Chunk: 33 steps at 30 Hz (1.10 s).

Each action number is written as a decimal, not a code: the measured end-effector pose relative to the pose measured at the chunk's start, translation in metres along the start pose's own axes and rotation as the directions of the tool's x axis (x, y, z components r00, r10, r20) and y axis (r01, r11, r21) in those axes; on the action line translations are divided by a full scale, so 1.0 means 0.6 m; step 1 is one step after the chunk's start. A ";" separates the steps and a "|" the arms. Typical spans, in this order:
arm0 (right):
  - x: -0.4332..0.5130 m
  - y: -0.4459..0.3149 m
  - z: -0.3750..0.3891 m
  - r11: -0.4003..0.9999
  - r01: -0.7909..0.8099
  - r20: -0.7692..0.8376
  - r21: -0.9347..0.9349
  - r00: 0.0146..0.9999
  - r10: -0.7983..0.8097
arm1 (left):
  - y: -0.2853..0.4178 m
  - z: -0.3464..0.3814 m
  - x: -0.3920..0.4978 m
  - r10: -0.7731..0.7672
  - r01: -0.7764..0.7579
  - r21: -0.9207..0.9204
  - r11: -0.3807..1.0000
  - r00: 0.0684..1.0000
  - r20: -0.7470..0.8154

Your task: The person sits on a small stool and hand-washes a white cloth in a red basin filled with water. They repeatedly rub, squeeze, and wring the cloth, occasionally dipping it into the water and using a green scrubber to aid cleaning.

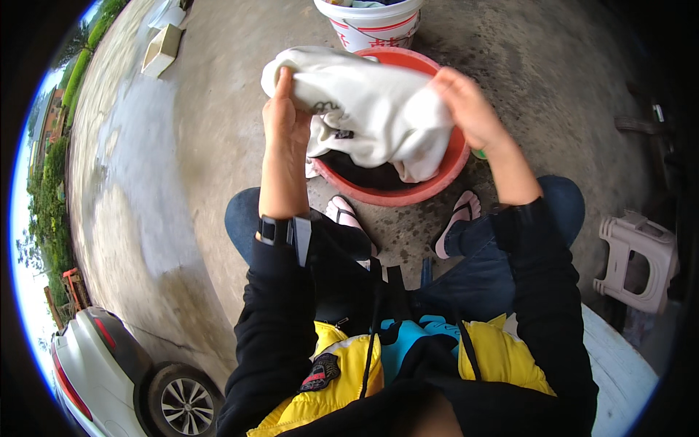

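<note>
A white cloth garment (pixel 377 106) with dark lettering and a small dark patch is held up over a red plastic basin (pixel 389 198). On its left side, my left hand (pixel 286 112) grips the fabric, thumb on top. My right hand (pixel 469 112), blurred by motion, has hold of the garment's right edge. The lower folds hang into the basin and hide much of its inside. Below the cloth, something dark (pixel 363 170) shows in the basin, too unclear to name.
A white bucket (pixel 377 33) with red markings and cloth inside stands just beyond the basin. To the right is a plastic stool (pixel 636 262). A pale box (pixel 162 50) lies at upper left, and a parked car (pixel 101 371) is at lower left. My sandalled feet flank the basin's near side.
</note>
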State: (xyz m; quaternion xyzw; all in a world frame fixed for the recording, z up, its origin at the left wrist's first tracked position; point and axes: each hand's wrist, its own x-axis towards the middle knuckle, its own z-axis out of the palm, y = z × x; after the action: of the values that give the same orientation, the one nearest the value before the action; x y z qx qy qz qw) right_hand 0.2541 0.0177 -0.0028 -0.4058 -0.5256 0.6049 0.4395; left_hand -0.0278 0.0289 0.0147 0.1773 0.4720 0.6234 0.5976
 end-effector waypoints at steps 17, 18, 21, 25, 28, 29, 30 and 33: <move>0.017 -0.047 -0.041 0.875 -0.132 -0.108 0.466 0.973 0.204 | -0.058 -0.013 -0.027 0.178 -0.418 0.890 0.181 0.904 0.388; 0.015 -0.052 -0.041 0.870 -0.132 -0.021 0.475 0.987 0.161 | -0.045 -0.014 -0.034 0.276 -0.420 0.781 0.463 0.905 0.324; 0.014 -0.050 -0.043 0.873 -0.136 0.008 0.469 0.989 0.149 | -0.014 -0.022 -0.050 0.202 -0.347 0.610 0.712 0.934 0.296; 0.026 -0.010 -0.043 0.959 -0.100 -0.142 0.266 0.980 0.142 | -0.026 -0.027 -0.029 0.158 -0.218 0.534 0.817 0.975 0.155; 0.024 0.024 -0.036 0.806 -0.124 -0.378 -0.579 0.917 -0.131 | -0.050 -0.036 -0.003 0.415 -0.343 0.870 0.354 0.891 0.183; 0.021 0.033 -0.034 0.658 -0.216 -0.347 -0.722 0.935 -0.073 | -0.058 -0.037 0.001 0.562 -0.426 0.883 0.198 0.787 0.254; 0.014 0.043 -0.027 0.579 -0.230 -0.222 -0.782 0.971 0.086 | -0.062 -0.039 0.002 0.719 -0.451 0.853 -0.262 0.498 0.484; -0.008 0.076 -0.003 0.273 -0.160 -0.119 -0.949 0.980 0.161 | -0.082 -0.035 -0.012 0.565 -0.661 0.678 0.323 0.709 0.422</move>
State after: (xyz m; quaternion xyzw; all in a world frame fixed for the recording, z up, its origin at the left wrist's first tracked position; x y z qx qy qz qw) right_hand 0.2522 0.0107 -0.0482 -0.6375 -0.7384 0.2144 0.0481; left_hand -0.0146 0.0066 -0.0325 0.6204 0.5597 0.5131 0.1964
